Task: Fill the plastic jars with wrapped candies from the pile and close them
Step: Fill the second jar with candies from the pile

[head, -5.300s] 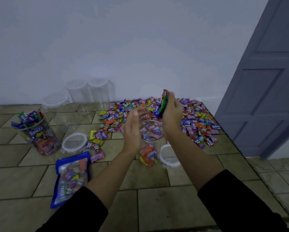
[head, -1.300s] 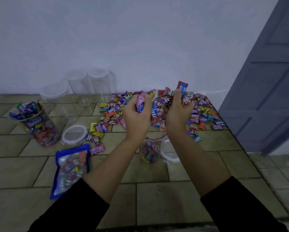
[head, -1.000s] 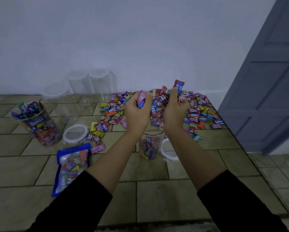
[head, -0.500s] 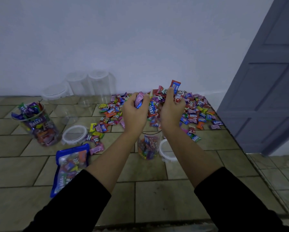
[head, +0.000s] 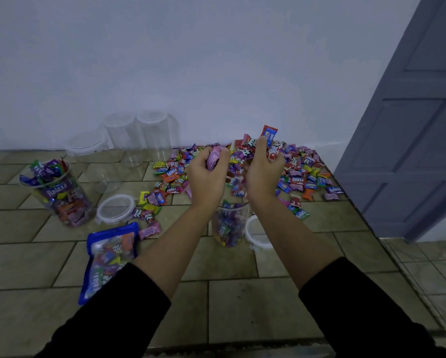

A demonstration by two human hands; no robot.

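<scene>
The open jar [head: 229, 223] stands on the tiled floor [head: 232, 306], partly filled with wrapped candies, and serves as the marker for everything else. Directly above its mouth, the left hand [head: 207, 177] and the right hand [head: 262, 174] are held side by side, both curled closed around a shared bunch of candies [head: 242, 153]. The left hand's fingers wrap a pink wrapper, and a red and blue wrapper sticks up past the right hand's fingertips. A few loose candies show in the gap between the wrists, just over the jar's rim.

Behind the jar, against the wall, lies the pile of candies [head: 299, 174], spreading to both sides of the hands. Touching the jar's right side, a round lid [head: 258, 233] lies flat on the floor. To the left of the jar lies another lid [head: 116, 209], and further left stands a full jar [head: 59, 195] without a lid, heaped over its rim. In front of that lid, left of the open jar, lies a blue candy bag [head: 108, 257]. Three empty jars [head: 129, 140] stand far back on the left by the wall.
</scene>
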